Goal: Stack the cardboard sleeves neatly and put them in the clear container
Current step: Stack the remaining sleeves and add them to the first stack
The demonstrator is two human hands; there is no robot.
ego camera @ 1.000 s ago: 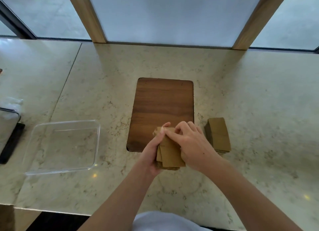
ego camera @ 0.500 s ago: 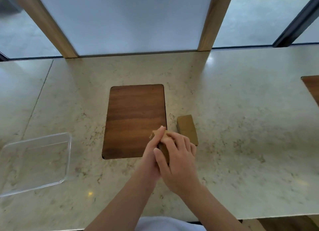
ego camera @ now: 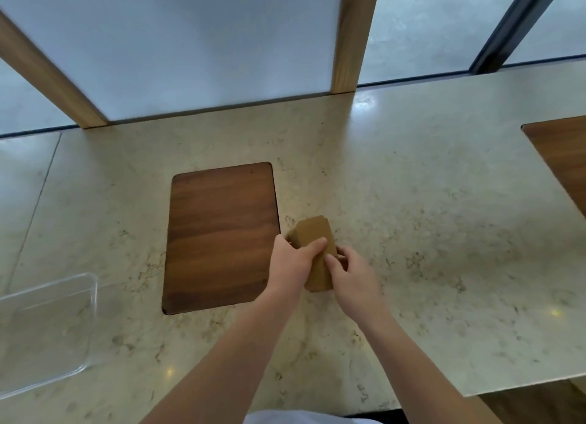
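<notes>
A stack of brown cardboard sleeves point(ego camera: 314, 233) sits on the marble counter just right of the wooden inset board. My left hand point(ego camera: 293, 263) grips its left side, thumb across the top. My right hand point(ego camera: 352, 274) closes on the near right end of the sleeves. The bundle I held and the pile that lay on the counter now read as one brown mass; I cannot tell them apart. The clear container point(ego camera: 90, 300) lies at the far left, partly out of view, with nothing in it.
A dark wooden inset board point(ego camera: 222, 233) is set into the counter point(ego camera: 428, 233) left of my hands. A second wooden panel point(ego camera: 564, 157) shows at the right edge. Frosted glass panes and wooden posts point(ego camera: 348, 37) rise behind the counter. The counter's front edge runs at lower right.
Both hands carried the held sleeves rightward to the pile beside the board. The view swung right, so the container slid to the left edge.
</notes>
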